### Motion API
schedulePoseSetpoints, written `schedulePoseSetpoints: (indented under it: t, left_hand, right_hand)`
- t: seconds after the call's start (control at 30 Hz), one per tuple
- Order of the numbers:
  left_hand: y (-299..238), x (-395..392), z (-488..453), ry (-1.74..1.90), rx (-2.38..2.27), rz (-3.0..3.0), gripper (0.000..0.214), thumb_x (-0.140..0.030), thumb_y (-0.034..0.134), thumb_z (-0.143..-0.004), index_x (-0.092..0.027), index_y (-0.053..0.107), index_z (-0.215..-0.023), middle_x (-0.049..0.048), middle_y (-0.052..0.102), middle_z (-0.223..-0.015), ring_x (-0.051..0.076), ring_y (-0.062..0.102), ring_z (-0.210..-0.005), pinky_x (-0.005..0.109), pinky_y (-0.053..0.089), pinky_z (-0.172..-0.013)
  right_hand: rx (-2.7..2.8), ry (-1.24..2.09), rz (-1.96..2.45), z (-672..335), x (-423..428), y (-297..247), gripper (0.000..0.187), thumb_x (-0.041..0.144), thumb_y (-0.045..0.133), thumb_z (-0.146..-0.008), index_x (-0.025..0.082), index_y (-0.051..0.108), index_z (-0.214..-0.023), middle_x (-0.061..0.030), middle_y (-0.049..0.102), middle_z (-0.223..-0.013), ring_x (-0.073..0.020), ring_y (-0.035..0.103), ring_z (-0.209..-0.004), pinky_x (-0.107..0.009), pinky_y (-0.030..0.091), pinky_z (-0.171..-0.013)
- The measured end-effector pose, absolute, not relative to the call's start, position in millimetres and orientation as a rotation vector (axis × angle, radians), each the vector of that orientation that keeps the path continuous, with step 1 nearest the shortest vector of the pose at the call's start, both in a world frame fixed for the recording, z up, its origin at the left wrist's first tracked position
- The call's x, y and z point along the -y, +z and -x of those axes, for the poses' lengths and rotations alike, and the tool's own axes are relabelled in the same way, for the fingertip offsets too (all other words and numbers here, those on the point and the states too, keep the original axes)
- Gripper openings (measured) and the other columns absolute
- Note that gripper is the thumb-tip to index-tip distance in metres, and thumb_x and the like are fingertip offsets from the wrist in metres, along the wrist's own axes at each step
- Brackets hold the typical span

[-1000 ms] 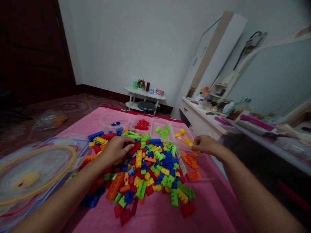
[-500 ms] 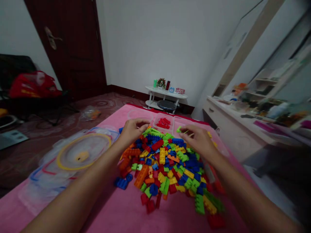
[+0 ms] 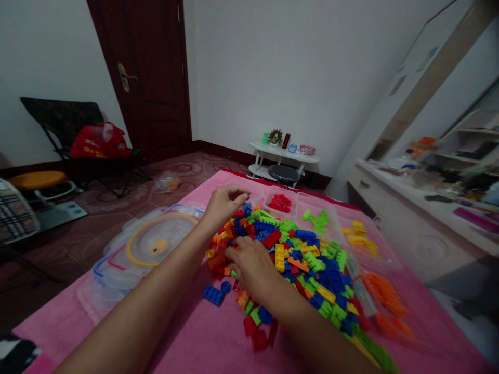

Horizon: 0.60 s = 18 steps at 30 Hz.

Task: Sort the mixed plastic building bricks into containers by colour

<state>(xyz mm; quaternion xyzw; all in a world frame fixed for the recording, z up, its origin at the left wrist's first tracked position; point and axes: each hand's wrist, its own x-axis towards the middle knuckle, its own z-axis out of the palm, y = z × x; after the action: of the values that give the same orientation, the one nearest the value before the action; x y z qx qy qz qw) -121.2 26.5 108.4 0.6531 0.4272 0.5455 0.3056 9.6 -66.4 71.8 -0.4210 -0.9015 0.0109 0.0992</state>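
A heap of toy building bricks (image 3: 279, 258) in red, blue, green, yellow and orange lies in front of me. My right hand (image 3: 253, 265) reaches across to the heap's left side, its fingers bent but apart on orange and green bricks. What lies under the fingertips is partly hidden. At the heap's far left edge hovers my left hand (image 3: 226, 205), fingers loosely curved with a gap to the thumb and no brick visible in them. Beyond the heap, clear plastic boxes hold red pieces (image 3: 280, 203), green pieces (image 3: 317, 221), yellow pieces (image 3: 360, 238) and orange bricks (image 3: 384, 293).
Stacked clear lids (image 3: 128, 244) with coloured rims lie left on the pink cloth (image 3: 187, 332). A blue brick (image 3: 213, 294) sits apart near the heap. A low white table (image 3: 273, 150) stands by the wall, a dresser (image 3: 409, 218) at right, a folding chair (image 3: 62, 117) at left.
My right hand has moved from the green box, where it held a green piece, leftward and nearer onto the heap. The view has turned left; my left hand stays by the heap's far left edge.
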Motion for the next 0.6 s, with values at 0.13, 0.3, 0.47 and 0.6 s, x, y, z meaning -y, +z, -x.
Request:
schedulePoseSetpoints:
  t: [0.13,0.3,0.47,0.6]
  left_hand:
    - [107.9,-24.0,128.2,1.207,-1.250,-1.985,0.027,-0.030,0.057,-0.076,-0.012,0.072,-0.089,0.0068,0.072,-0.081,0.016,0.064,-0.072,0.023,0.047,-0.064]
    - [116.7,-6.9,141.5,0.392,-1.547,-2.301,0.007,-0.025,0.073,-0.053,-0.021,0.071,-0.058,-0.0008,0.065,-0.054,0.013,0.056,-0.051,0.020,0.035,-0.048]
    - [118.0,2.7,134.1,-0.048,-1.590,-2.362,0.020,-0.025,0.081,-0.037,-0.021,0.067,-0.051,0.0003,0.062,-0.049,0.014,0.052,-0.046,0.023,0.035,-0.047]
    - [106.7,-0.2,128.6,0.019,-1.596,-2.447,0.028,-0.023,0.082,-0.030,-0.020,0.064,-0.051,0.0001,0.060,-0.052,0.016,0.054,-0.050,0.022,0.037,-0.048]
  right_hand:
    - [2.435,0.181,1.265,-36.8,73.2,77.4,0.031,0.016,0.047,-0.089,0.027,0.062,-0.113,-0.0051,0.063,-0.100,-0.0173,0.058,-0.092,-0.029,0.044,-0.080]
    - [2.086,0.323,1.298,-68.6,75.4,81.0,0.031,0.022,0.051,-0.086,0.024,0.062,-0.114,-0.0052,0.066,-0.108,-0.0196,0.060,-0.098,-0.032,0.045,-0.087]
    - [1.957,0.370,1.271,-81.6,75.2,81.5,0.028,0.024,0.054,-0.083,0.024,0.065,-0.109,-0.0043,0.067,-0.110,-0.0200,0.061,-0.101,-0.034,0.046,-0.091]
    - [1.946,0.398,1.255,-84.1,75.5,80.1,0.028,0.023,0.056,-0.082,0.025,0.067,-0.107,-0.0044,0.068,-0.108,-0.0208,0.061,-0.100,-0.037,0.046,-0.091]
